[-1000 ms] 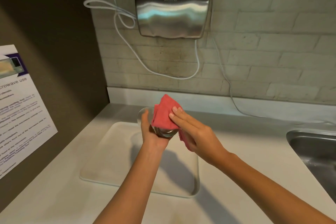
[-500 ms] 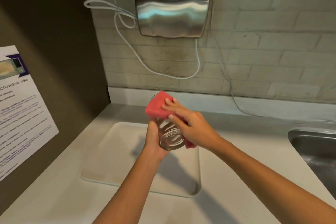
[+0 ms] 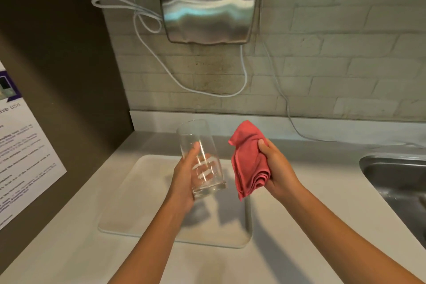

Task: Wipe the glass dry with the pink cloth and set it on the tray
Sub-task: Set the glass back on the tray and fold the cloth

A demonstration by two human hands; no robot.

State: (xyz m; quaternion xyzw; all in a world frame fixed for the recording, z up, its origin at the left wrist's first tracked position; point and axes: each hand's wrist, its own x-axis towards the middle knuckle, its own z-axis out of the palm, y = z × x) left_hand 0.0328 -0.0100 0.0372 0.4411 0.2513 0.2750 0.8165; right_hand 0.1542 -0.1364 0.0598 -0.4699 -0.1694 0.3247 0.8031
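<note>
My left hand (image 3: 184, 180) grips a clear drinking glass (image 3: 200, 157) by its lower part, holding it nearly upright and tilted slightly left above the white tray (image 3: 138, 191). My right hand (image 3: 276, 168) holds the crumpled pink cloth (image 3: 250, 159) just to the right of the glass, a small gap apart from it. The glass hangs in the air over the tray's far middle. My left fingers show through the glass wall.
The tray lies on a white counter (image 3: 288, 226). A steel sink (image 3: 401, 182) is at the right edge. A metal hand dryer (image 3: 209, 7) with white cables hangs on the brick wall. A printed notice (image 3: 20, 157) is fixed to the dark panel at left.
My right hand has pulled the pink cloth off the glass and moved to the right. The glass, earlier covered by the cloth, now stands bare and more upright in my left hand.
</note>
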